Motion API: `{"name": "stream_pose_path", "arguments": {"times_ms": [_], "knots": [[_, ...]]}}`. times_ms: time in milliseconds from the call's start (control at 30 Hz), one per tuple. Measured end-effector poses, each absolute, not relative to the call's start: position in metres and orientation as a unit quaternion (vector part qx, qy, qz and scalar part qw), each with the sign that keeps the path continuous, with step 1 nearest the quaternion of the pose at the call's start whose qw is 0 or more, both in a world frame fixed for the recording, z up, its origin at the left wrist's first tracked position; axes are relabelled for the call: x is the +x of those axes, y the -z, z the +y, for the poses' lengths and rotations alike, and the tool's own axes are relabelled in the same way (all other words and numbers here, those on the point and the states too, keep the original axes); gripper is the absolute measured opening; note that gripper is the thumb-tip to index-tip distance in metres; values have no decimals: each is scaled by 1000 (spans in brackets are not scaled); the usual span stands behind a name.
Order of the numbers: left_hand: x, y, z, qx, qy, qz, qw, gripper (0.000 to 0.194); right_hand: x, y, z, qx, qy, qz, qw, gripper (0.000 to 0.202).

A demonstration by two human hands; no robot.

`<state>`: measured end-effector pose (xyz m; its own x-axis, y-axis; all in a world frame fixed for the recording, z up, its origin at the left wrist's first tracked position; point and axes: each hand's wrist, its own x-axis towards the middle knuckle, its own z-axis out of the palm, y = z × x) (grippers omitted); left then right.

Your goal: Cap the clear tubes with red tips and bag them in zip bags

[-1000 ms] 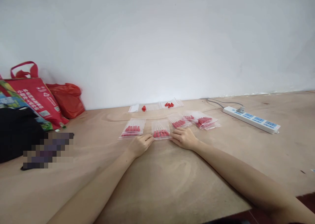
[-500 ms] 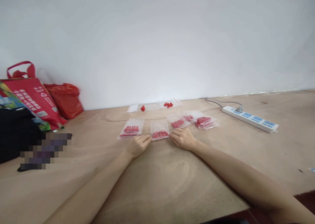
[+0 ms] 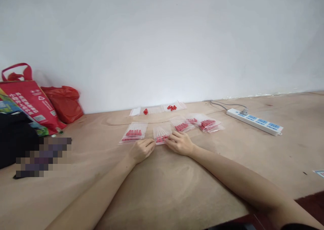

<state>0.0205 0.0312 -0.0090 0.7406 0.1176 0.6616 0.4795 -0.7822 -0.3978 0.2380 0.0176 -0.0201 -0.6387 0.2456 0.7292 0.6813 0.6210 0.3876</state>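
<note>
A small clear zip bag (image 3: 161, 130) with red-ended thin sticks lies in front of me, its near edge between my hands. My left hand (image 3: 141, 151) is closed, its fingertips pinching the bag's near left corner. My right hand (image 3: 180, 143) is closed on the near edge towards the right, its fingers covering some of the red ends. Similar filled bags lie to the left (image 3: 134, 133) and to the right, one bag (image 3: 181, 125) just beyond my right hand and a pile of bags (image 3: 209, 124) farther right.
Flat bags with loose red pieces (image 3: 171, 107) and pale sticks lie near the wall. A white power strip (image 3: 254, 121) with a plugged-in cable stands at right. At left are a red printed bag (image 3: 35, 103), a red plastic bag (image 3: 64, 103) and a black item (image 3: 17, 139) on the wooden table (image 3: 162, 193).
My right hand has moved left from the bag's right corner, along its near edge and over the red ends. My left hand stays at the left corner. The view has shifted slightly.
</note>
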Motion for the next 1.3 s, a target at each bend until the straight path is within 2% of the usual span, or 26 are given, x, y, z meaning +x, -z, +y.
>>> {"name": "stream_pose_path", "arguments": {"times_ms": [133,367,667,967,1300], "knots": [[20,9,31,-884,328,-170,285,22,218,22,24,-269,335,-850,304,17],[19,8,31,-887,322,-169,285,22,208,23,28,-247,339,-849,320,18],[23,1,26,-889,311,-154,299,25,209,20,27,-220,337,-881,248,22],[23,5,24,-888,348,-155,258,16,223,18,20,-235,375,-853,278,27],[20,3,20,-890,351,-175,234,19,256,20,19,-270,371,-844,279,23]]}}
